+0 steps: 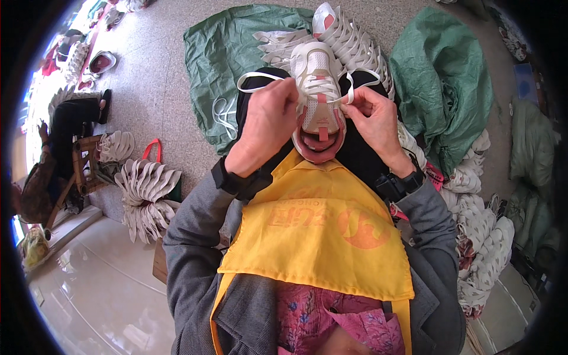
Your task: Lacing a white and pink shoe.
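A white and beige sneaker [315, 62] with pink trim rests between my knees, toe pointing away and heel opening toward me. White laces cross its tongue. My left hand [264, 123] is closed at the left side of the eyelets, with a white shoelace [258, 75] looping up behind it. On the other side, my right hand [377, 121] pinches the lace close to the top eyelets, and its loose end [362, 71] arcs over my knee. The left fingertips are partly hidden. A yellow apron [313, 236] covers my lap.
Green woven sacks [216, 41] lie ahead and to the right [441, 77]. More loose laces [224, 115] sit on the left one. Rows of sneakers [355, 47] stand beyond my knees, with stacks [482, 254] at right. Shoe pieces [148, 189] and a seated person [65, 142] are at left.
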Tool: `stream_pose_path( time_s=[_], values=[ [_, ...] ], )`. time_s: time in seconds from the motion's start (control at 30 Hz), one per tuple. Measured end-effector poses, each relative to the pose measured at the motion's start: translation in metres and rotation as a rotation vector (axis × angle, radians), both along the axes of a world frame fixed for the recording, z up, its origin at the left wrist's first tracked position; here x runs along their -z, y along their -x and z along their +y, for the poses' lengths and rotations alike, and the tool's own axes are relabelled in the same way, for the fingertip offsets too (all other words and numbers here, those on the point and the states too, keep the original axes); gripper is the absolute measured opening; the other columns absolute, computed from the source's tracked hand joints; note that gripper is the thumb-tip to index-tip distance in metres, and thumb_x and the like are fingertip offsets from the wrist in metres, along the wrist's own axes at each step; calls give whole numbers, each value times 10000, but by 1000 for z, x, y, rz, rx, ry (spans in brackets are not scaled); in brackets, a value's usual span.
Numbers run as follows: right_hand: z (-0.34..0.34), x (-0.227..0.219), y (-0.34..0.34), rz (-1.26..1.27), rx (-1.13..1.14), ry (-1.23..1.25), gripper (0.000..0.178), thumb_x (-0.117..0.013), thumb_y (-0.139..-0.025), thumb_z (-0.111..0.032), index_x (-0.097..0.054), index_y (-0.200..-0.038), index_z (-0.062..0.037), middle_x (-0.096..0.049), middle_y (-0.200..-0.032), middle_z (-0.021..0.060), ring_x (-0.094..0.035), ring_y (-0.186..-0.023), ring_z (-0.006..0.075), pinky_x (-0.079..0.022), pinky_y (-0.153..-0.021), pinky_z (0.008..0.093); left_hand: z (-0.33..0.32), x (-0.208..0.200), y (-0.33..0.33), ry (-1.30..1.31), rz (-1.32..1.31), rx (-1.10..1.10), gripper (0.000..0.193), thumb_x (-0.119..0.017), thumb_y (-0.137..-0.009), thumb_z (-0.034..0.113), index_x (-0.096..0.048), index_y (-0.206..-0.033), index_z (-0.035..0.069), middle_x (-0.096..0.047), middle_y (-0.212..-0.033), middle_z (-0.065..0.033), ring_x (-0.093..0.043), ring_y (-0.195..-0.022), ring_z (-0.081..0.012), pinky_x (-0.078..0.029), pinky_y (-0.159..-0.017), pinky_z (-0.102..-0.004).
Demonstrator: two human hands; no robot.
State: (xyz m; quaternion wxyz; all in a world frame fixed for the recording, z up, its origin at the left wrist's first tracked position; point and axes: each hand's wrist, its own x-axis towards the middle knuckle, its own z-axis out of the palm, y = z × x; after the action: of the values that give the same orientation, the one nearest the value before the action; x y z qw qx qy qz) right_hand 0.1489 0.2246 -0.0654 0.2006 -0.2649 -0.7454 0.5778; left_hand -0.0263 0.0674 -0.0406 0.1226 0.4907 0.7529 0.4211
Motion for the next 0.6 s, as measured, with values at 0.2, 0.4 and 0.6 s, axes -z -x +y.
stream_pose_path(
  time_s=[0.2,0.4,0.6],
  values=[
    [3,4,0,9,-7,46,56,-709,-860,41,-686,-906,18,-727,-834,17,-675,-775,56,-545,-691,228,5,-9,-3,76,-116,-31,97,-659,-798,-32,-567,-819,-12,-608,-673,-94,-606,-608,-161,-481,-579,-300],
    [-4,0,2,-4,11,-163,87,-710,-850,22,-683,-930,3,-716,-806,93,-690,-703,113,-534,-647,262,1,8,-6,26,-142,-86,116,-678,-800,-37,-566,-816,-11,-609,-667,-82,-609,-604,-141,-483,-581,-287],
    [-5,-3,2,33,49,-182,123,-756,-841,-37,-654,-901,-4,-696,-761,105,-701,-677,188,-542,-603,317,-1,13,-13,-13,-64,-96,159,-722,-814,-11,-566,-848,-4,-627,-698,-95,-649,-620,-180,-509,-589,-298]
  ],
)
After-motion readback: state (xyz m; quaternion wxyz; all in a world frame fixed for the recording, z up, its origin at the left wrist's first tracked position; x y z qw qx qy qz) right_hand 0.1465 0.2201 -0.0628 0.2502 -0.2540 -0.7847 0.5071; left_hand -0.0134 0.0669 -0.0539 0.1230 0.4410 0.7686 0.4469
